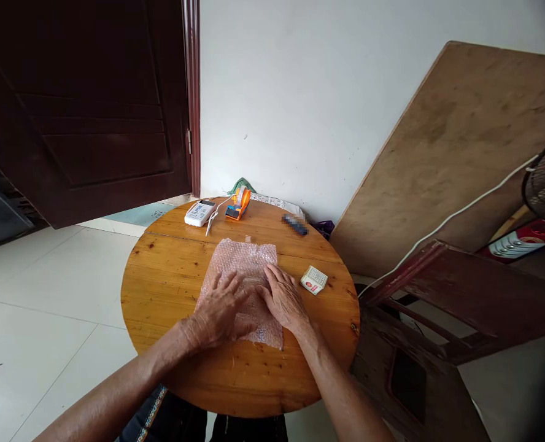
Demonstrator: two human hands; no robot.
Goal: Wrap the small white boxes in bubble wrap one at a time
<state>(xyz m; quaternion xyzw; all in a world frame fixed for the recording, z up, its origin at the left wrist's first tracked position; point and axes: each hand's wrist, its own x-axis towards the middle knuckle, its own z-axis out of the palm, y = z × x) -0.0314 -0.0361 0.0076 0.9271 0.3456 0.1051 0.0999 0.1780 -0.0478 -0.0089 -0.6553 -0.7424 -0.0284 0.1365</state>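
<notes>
A sheet of pinkish bubble wrap (245, 261) lies on the round wooden table (157, 294) in front of me. My left hand (220, 310) rests on its left and lower part, fingers spread and pointing away from me. Over its right side lies my right hand (282, 294), flat, with the fingers stretched out and the thumb apart. Neither hand grips anything. Whether something is inside the wrap I cannot tell. To the right of my right hand is a small pale box (314, 280) with red and dark print.
Toward the back of the table are a white scale-like device (200, 213), an orange tape dispenser (239, 204) and a dark blurred object (294, 224). The wall (272, 123) rises behind. A wooden chair (433, 288) stands at right, and a dark door (92, 110) at left.
</notes>
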